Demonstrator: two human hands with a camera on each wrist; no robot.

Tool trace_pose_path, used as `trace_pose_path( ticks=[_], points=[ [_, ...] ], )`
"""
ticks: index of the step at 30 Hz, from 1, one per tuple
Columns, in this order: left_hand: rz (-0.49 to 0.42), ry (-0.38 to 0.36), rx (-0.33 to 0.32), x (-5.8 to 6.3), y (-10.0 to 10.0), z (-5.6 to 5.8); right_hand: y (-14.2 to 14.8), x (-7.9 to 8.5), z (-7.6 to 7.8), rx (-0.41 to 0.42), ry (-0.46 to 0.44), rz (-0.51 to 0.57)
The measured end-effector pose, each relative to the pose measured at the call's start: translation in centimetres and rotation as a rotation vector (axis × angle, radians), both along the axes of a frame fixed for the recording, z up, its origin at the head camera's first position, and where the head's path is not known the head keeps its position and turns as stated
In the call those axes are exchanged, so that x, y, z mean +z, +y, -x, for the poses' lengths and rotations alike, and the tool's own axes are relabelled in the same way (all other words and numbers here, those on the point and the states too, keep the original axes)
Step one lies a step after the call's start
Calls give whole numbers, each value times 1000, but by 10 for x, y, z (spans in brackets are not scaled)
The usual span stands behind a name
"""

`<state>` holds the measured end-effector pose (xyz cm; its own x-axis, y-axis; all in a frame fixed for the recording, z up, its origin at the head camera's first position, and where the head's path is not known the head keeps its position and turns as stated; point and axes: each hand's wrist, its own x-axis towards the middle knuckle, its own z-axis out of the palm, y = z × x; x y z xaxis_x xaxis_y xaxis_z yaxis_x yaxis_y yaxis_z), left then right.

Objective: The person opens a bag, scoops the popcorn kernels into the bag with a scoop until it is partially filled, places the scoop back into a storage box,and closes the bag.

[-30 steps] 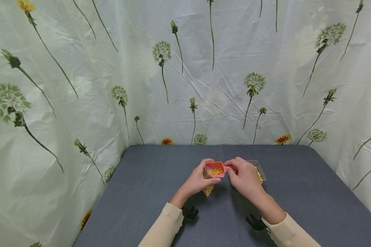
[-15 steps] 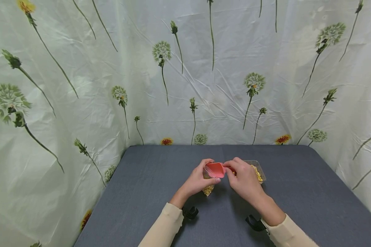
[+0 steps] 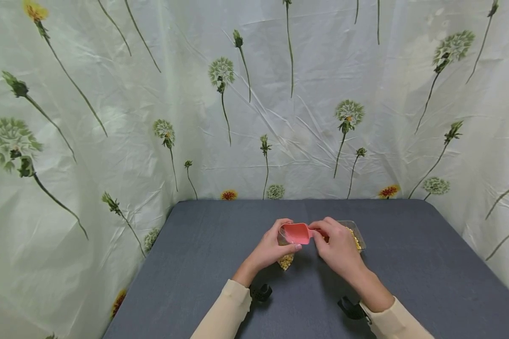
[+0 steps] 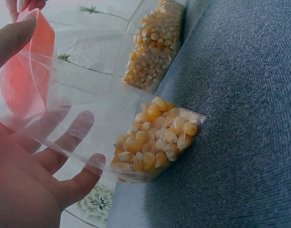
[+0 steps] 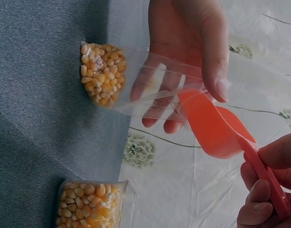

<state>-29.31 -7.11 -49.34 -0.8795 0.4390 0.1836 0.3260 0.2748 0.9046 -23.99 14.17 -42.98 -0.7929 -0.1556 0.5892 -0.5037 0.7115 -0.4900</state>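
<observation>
A clear plastic bag (image 5: 136, 85) stands upright on the table, its lower part filled with corn kernels (image 4: 152, 135). My left hand (image 3: 268, 248) holds it around the mouth, thumb on the near side and fingers behind. In my right hand (image 3: 338, 246) the handle of a pink scoop (image 3: 298, 233) is pinched between thumb and fingers. The scoop tilts down toward the left, its front edge inside the bag's mouth. No kernels show in its bowl in the head view.
A clear rectangular container (image 5: 124, 204) of corn kernels stands behind my right hand, partly hidden by it in the head view. Dark grey cloth covers the table (image 3: 212, 254). A curtain with printed dandelions (image 3: 254, 103) hangs along the back edge.
The kernels seen in the scoop a second ago are gone from its bowl. The scoop has tipped further toward the bag. My left hand stays nearly still.
</observation>
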Motion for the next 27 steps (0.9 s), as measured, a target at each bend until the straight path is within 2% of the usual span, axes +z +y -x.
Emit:
trace_pose_path(
  ticks=[15, 27],
  points=[
    [-24, 18, 4, -2, -4, 1, 11, 7, -2, -30, 16, 62],
    [5, 21, 29, -2, -4, 2, 25, 7, 0, -56, -3, 101]
  ],
)
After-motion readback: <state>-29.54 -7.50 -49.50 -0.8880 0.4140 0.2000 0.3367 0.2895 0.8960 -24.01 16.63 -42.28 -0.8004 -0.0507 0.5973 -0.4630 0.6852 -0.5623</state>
